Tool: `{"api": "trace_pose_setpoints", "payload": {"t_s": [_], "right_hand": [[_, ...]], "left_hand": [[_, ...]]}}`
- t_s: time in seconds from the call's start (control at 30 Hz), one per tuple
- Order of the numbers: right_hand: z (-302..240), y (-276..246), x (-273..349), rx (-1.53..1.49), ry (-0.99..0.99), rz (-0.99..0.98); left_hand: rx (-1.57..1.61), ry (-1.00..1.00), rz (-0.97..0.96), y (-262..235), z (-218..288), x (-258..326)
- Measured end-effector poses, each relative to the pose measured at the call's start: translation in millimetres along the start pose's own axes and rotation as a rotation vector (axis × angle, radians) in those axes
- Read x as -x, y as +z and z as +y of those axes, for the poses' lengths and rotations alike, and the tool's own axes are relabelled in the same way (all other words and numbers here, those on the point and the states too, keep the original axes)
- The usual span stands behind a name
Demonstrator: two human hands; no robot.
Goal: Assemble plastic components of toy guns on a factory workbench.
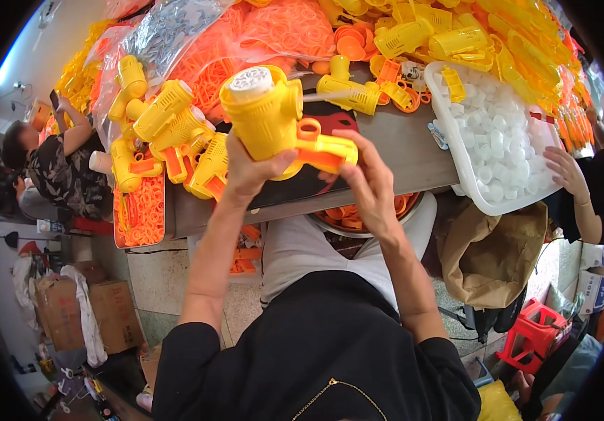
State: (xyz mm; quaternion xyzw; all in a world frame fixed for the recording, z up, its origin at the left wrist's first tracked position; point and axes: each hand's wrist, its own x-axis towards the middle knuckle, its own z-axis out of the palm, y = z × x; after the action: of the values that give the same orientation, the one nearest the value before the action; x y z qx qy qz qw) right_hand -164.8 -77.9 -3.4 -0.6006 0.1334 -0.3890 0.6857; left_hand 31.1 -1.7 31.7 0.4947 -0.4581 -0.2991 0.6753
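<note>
Head view: both hands raised over the bench's near edge, w/ a yellow plastic toy gun body with round barrel and white perforated cap (pixel 263 109) between them. Left hand (pixel 249 168) closed round the underside of the barrel, thumb up the side. Right hand (pixel 366 179) pinches the orange-and-yellow plastic handle piece (pixel 319 147) sticking out of the body's right side; fingers curled on it, gripping. The toy is held in the air, tilted, cap end up-left, above the dark mat (pixel 316 179) at the bench's front.

Left part of bench: pile of finished yellow toy guns w/ orange triggers (pixel 168 133), touching one another. At the left near corner, a shallow tray of orange plastic rings (pixel 140 214). Right end: white plastic tub of white round caps (pixel 502 140), overhanging the edge. Far side: heaps of loose yellow and orange plastic parts (pixel 456 35) and clear bags (pixel 175 28).

Another person's hand (pixel 567 172) rests by the tub's right rim.
</note>
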Motion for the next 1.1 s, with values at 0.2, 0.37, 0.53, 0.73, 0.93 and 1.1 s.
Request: {"api": "trace_pose_setpoints", "payload": {"t_s": [0.2, 0.37, 0.53, 0.73, 0.93, 1.1], "right_hand": [[20.9, -14.4, 0.7, 0.102, 0.027, -0.015], [33.8, -23.1, -1.2, 0.228, -0.058, -0.094], [23.0, -19.8, 3.0, 0.304, -0.062, -0.045], [24.2, -10.6, 0.7, 0.367, -0.133, 0.057], [33.7, -7.2, 3.6, 0.393, -0.209, 0.132], [40.3, -8.1, 3.4, 0.512, -0.357, 0.191]], "left_hand": [[0.230, -0.007, -0.017, -7.4, -26.7, 2.1], [0.151, 0.074, -0.132, -27.6, -11.3, -9.0], [0.180, 0.207, -0.152, -23.4, -15.7, -16.1], [0.163, 0.113, -0.098, -20.2, -14.0, -26.6], [0.024, 0.067, -0.165, -30.5, -13.7, -26.9], [0.105, -0.058, -0.222, -38.2, -23.6, -31.7]]}}
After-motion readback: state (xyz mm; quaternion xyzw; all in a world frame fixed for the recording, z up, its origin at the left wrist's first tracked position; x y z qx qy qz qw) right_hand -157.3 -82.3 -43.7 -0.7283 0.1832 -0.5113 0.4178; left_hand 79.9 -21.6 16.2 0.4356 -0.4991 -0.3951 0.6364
